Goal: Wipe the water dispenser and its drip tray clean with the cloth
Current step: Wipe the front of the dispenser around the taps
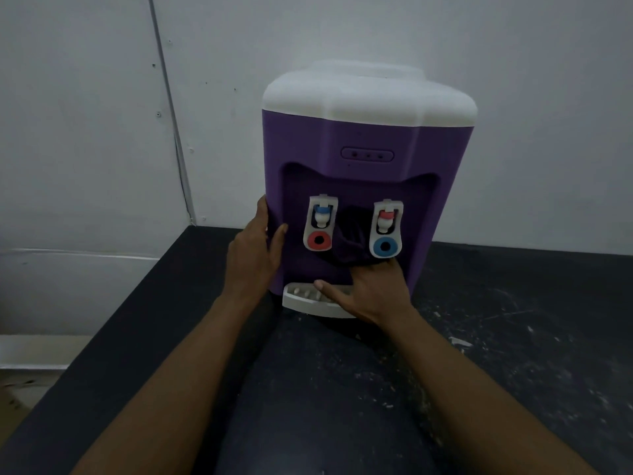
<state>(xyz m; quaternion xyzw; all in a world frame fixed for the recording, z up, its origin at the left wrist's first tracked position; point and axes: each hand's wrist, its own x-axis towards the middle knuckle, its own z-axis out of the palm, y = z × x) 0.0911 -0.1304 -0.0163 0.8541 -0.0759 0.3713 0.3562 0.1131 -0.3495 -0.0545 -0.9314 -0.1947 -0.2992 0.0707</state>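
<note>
A purple water dispenser [366, 138] with a white top stands on a black counter. Two white taps sit in its front recess, the left tap [320, 222] with a red disc and the right tap [386, 229] with a blue one. A white drip tray [301, 296] juts out at its base. My left hand [255, 252] rests flat against the dispenser's left front edge, thumb on the recess rim. My right hand [370, 289] presses a dark purple cloth [352, 241] into the recess between the taps, above the tray, thumb stretched out to the left. The fingertips are hidden by the cloth.
The black counter [513, 371] is scuffed with pale specks and scratches, mostly to the right of the dispenser. A white wall stands close behind. The counter's left edge drops off towards a pale ledge [41, 347].
</note>
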